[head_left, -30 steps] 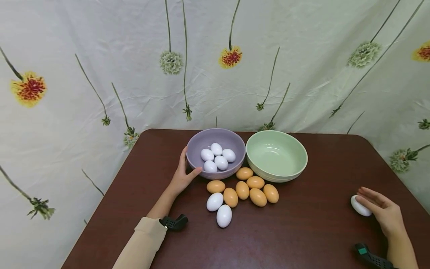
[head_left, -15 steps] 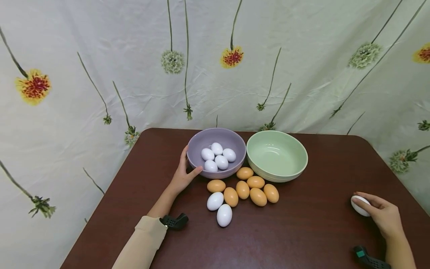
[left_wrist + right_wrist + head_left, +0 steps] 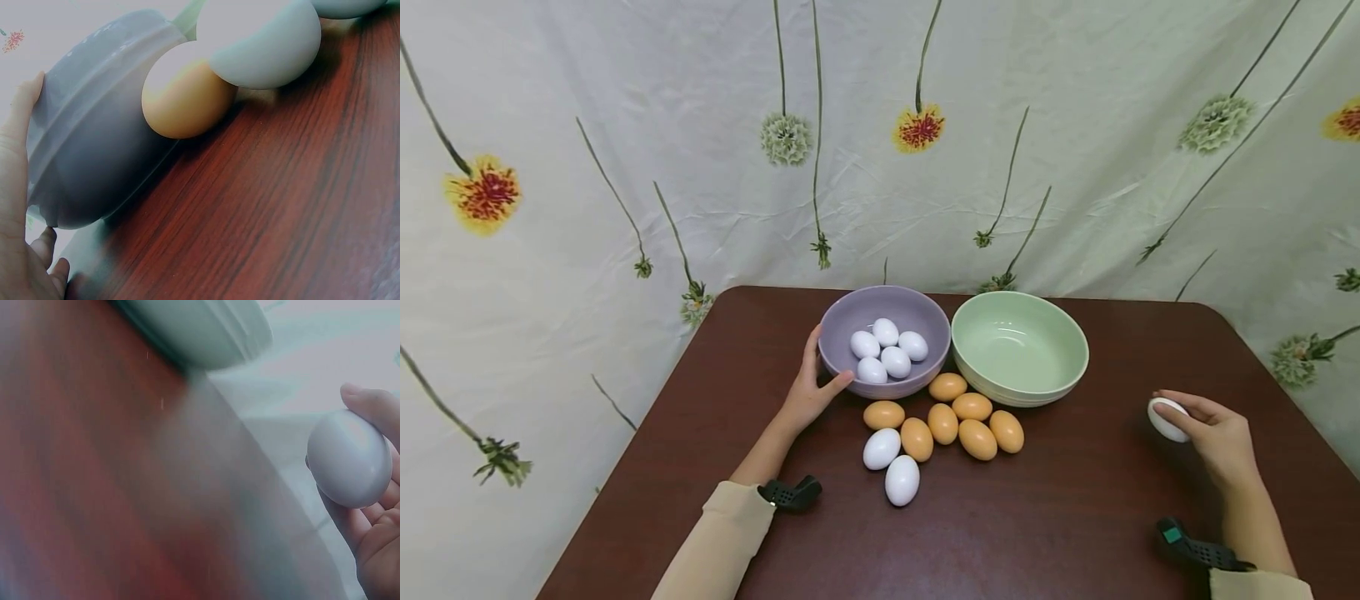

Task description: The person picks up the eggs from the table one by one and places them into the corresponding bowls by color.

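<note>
My left hand [image 3: 807, 397] holds the purple bowl [image 3: 891, 302]. Right of it, my right hand [image 3: 1221, 442] grips a white egg [image 3: 1163, 427].

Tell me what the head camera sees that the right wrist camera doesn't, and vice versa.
Only the head view: the left hand on the purple bowl, its five white eggs, the brown eggs, two loose white eggs.

Only the right wrist view: the palm of the right hand.

Both: that hand, the held white egg, the green bowl, the table.
</note>
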{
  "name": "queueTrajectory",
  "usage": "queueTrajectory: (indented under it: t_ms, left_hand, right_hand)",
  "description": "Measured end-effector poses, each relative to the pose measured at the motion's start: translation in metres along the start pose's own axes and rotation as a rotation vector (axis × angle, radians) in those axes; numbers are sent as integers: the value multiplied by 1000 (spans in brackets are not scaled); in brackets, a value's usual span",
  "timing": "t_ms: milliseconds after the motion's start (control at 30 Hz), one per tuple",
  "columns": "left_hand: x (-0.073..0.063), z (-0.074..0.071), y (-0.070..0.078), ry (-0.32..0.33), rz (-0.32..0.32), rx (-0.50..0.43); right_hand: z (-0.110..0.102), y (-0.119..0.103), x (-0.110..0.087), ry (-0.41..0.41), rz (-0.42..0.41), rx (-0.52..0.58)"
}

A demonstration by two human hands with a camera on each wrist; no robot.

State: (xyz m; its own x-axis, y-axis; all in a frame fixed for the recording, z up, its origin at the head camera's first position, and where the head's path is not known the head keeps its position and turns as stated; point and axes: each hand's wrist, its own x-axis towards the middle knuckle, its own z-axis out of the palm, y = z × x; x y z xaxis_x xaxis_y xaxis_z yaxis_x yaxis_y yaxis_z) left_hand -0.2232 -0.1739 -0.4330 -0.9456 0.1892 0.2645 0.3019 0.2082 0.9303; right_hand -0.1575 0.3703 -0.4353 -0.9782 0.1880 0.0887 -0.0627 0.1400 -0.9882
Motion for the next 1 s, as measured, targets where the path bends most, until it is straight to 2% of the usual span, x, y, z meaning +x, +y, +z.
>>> queueTrajectory:
  t_ms: [200,333,400,600,1000]
  left_hand:
    - [0,0,1,-5,-4,-7]
    - [0,-1,1,-6,-7,-8]
    - [0,-1,1,-7,-11,-6]
    - [-1,-1,1,-8,-15,-6]
    - [-2,0,2,-7,-2,-6]
  right_hand:
    - [28,-14,19,-18,-99,-59]
    - [46,-26,30,-55,-133,15]
    - [55,-31,35,-70,-151,12]
    - [80,-47,48,-107,-168,-29]
    - [129,-71,67,-210,-228,5]
